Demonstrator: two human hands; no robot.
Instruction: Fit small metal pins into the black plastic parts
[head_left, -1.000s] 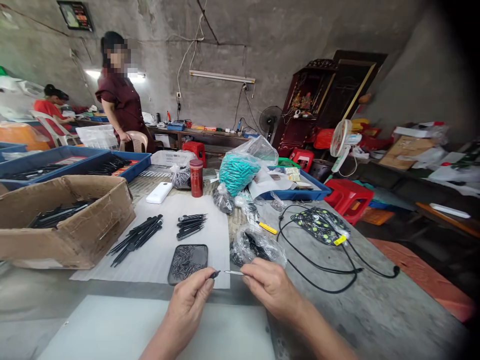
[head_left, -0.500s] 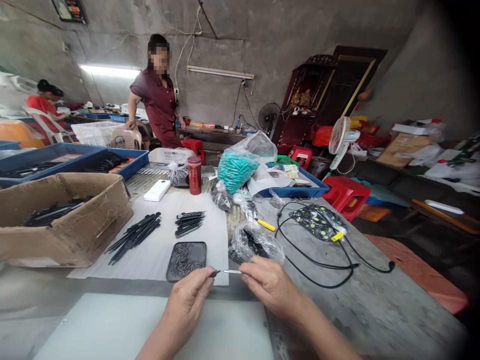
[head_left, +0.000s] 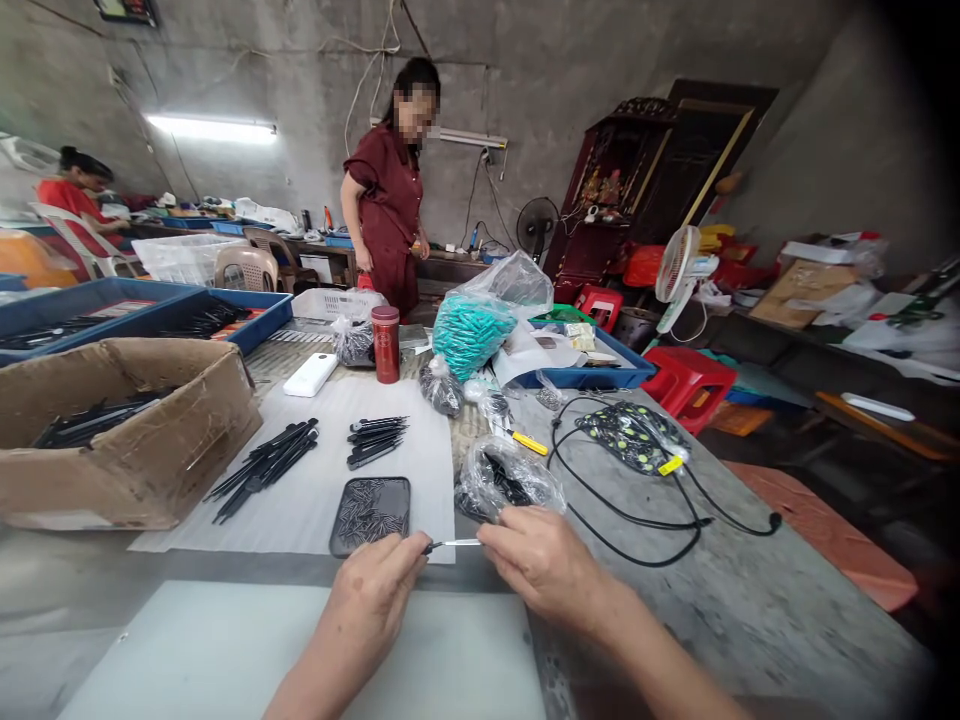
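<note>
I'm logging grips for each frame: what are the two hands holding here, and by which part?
A thin metal pin is pinched at its two ends: the left hand grips the dark-tipped end, the right hand the other.

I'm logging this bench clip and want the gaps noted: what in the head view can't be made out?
- Thin pin between left hand and right hand: both ends hidden by fingertips.
- Small parts in the black tray: too small to identify.
- Contents of the clear bag: blurred by plastic, partly behind the right hand.
- Cardboard box contents: mostly hidden by its front wall.
</note>
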